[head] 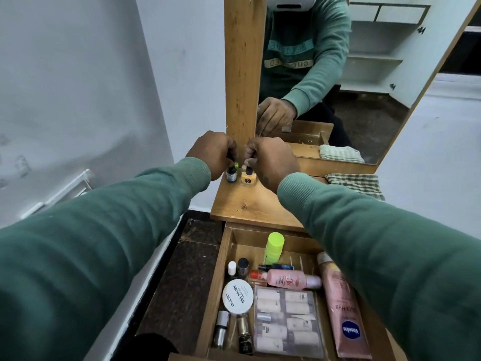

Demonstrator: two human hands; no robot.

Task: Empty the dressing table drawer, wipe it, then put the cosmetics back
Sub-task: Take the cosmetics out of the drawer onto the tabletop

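My left hand [212, 153] pinches the cap of a small blue nail polish bottle [231, 175] standing on the wooden table top [250, 204]. Beside it my right hand [270, 158] pinches the black cap of a yellow nail polish bottle [248, 178], also upright on the top. Below, the drawer [212, 287] is pulled out and holds several cosmetics: a neon green bottle [274, 246], a pink bottle [291, 278] lying flat, a white nail polish remover jar [238, 297], a clear pack of small bottles [286, 321] and a pink Vaseline tube [343, 311].
A checked cloth [356, 185] lies at the right of the table top, under the mirror [364, 74]. A wooden post [243, 61] rises just behind my hands. White wall on the left, dark floor [177, 282] beside the drawer.
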